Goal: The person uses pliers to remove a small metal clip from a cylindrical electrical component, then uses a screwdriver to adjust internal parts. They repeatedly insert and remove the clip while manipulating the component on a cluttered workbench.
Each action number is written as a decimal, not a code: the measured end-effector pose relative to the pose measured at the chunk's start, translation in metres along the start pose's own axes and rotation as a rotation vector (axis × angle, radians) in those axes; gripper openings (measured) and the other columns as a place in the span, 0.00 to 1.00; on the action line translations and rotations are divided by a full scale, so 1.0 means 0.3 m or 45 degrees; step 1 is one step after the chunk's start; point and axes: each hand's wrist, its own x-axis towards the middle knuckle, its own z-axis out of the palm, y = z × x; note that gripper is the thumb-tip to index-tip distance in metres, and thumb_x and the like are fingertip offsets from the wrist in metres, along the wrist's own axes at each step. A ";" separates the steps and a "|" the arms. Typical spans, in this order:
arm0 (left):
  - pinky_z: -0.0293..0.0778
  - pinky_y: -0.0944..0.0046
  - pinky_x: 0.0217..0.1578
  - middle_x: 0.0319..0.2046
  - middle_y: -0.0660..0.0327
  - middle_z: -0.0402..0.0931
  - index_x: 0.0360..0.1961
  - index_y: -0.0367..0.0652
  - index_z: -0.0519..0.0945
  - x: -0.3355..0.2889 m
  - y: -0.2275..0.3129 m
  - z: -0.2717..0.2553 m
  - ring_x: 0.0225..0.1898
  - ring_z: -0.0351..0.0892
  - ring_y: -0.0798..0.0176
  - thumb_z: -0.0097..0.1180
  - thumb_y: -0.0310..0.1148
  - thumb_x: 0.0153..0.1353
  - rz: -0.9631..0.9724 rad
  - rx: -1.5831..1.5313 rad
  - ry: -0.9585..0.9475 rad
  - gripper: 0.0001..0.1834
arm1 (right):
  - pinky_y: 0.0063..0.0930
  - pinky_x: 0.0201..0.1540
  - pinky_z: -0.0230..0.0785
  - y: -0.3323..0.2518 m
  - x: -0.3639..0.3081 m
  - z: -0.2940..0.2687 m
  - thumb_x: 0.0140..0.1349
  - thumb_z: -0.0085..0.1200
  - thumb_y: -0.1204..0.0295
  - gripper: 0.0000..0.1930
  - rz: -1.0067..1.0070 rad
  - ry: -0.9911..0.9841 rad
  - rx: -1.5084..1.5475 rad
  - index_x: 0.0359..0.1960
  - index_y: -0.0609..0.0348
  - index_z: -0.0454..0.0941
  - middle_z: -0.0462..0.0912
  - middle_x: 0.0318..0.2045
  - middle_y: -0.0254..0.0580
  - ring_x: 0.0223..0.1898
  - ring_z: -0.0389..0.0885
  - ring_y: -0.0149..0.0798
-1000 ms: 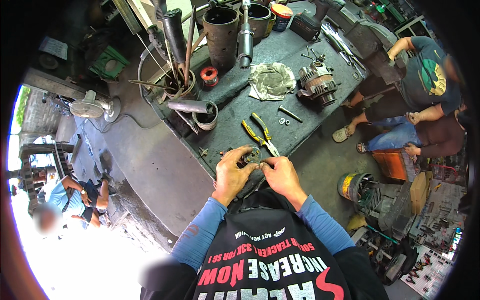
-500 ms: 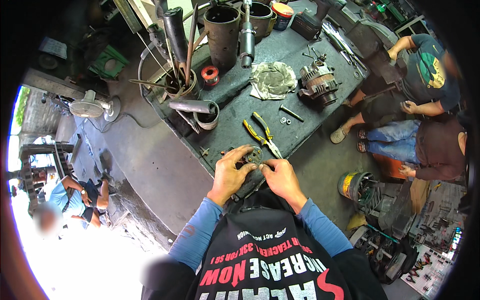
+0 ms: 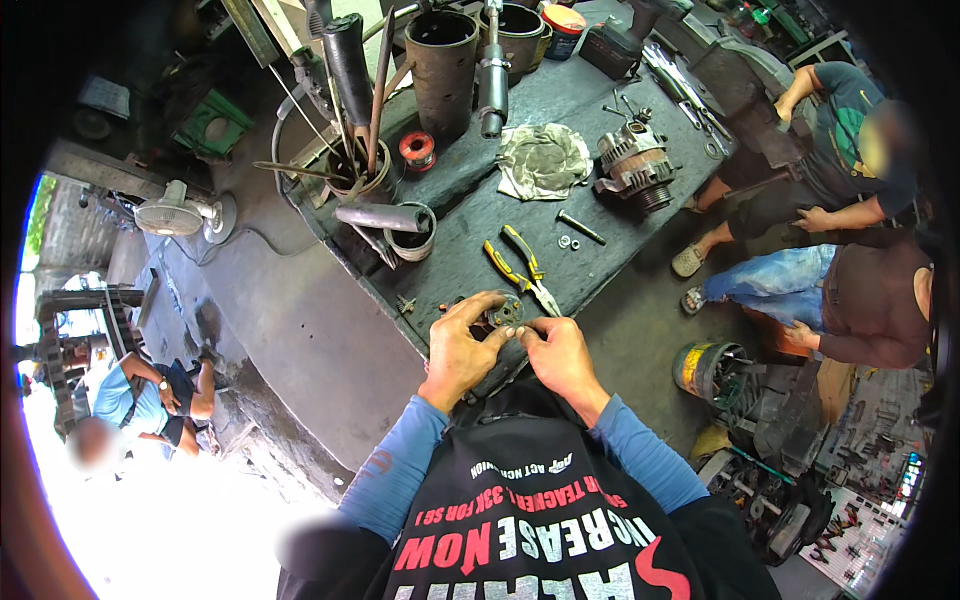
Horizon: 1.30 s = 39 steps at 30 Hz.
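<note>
Both my hands meet at the near edge of a dark metal workbench point(image 3: 600, 260). My left hand point(image 3: 458, 350) grips a small round dark metal part point(image 3: 506, 312) with holes in it, fingers curled around its left side. My right hand point(image 3: 560, 355) pinches the same part from the right with thumb and fingertips. Just beyond the part lie yellow-handled pliers point(image 3: 520, 268), jaws pointing toward my right hand. The part's lower half is hidden behind my fingers.
On the bench lie a bolt point(image 3: 581, 228), small nuts point(image 3: 567, 241), a grey rag point(image 3: 545, 160), an alternator point(image 3: 634, 165), a red spool point(image 3: 418, 150), dark cylinder sleeves point(image 3: 442, 65) and pipes. Two people sit at the right point(image 3: 850, 230); another sits lower left point(image 3: 150, 390). A bucket point(image 3: 706, 368) stands on the floor.
My hands stay on the round part with small finger shifts. The seated people at the right have moved their legs and arms; one leaned further right.
</note>
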 end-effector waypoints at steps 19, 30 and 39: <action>0.85 0.58 0.59 0.59 0.52 0.89 0.58 0.38 0.89 0.001 -0.023 -0.016 0.56 0.91 0.57 0.78 0.24 0.57 -0.014 -0.048 -0.062 0.25 | 0.50 0.41 0.78 0.013 0.011 0.007 0.72 0.62 0.65 0.16 -0.062 0.016 -0.028 0.43 0.70 0.90 0.88 0.28 0.62 0.32 0.89 0.56; 0.85 0.58 0.59 0.59 0.51 0.90 0.55 0.38 0.90 0.003 -0.010 0.000 0.58 0.91 0.54 0.78 0.24 0.56 -0.017 0.001 0.001 0.23 | 0.36 0.24 0.62 0.015 0.048 0.004 0.73 0.66 0.67 0.16 0.076 -0.053 0.146 0.32 0.71 0.88 0.77 0.17 0.34 0.22 0.71 0.26; 0.80 0.54 0.66 0.58 0.50 0.90 0.54 0.38 0.90 -0.012 -0.012 0.016 0.62 0.89 0.48 0.76 0.23 0.55 0.021 0.025 0.071 0.23 | 0.46 0.42 0.78 -0.003 -0.016 0.083 0.72 0.63 0.65 0.16 0.039 0.229 0.039 0.45 0.71 0.91 0.88 0.30 0.60 0.35 0.88 0.50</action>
